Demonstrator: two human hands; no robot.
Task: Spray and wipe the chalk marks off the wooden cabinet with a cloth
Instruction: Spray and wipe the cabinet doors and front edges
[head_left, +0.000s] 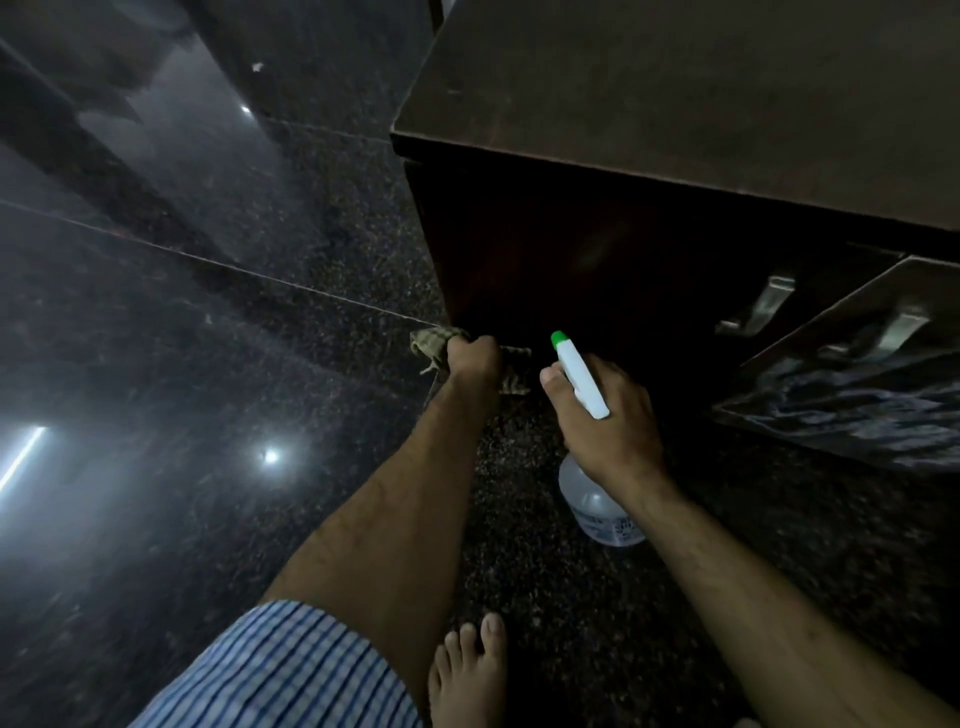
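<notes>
A dark wooden cabinet (649, 104) fills the upper right; its side panel (561, 260) is in deep shadow and no chalk marks show on it. My left hand (472, 358) is closed on a striped olive cloth (428, 345), low at the bottom corner of that panel near the floor. Just to the right, my right hand (602, 415) grips a clear spray bottle (597, 504) with a white head and green nozzle (558, 339). The nozzle points toward the panel's lower part.
The floor (208, 338) is dark polished granite with bright light reflections. Metal handles (758, 306) sit on the cabinet front at right, and a drawer (857, 379) stands pulled out there. My bare foot (470, 670) shows at the bottom middle.
</notes>
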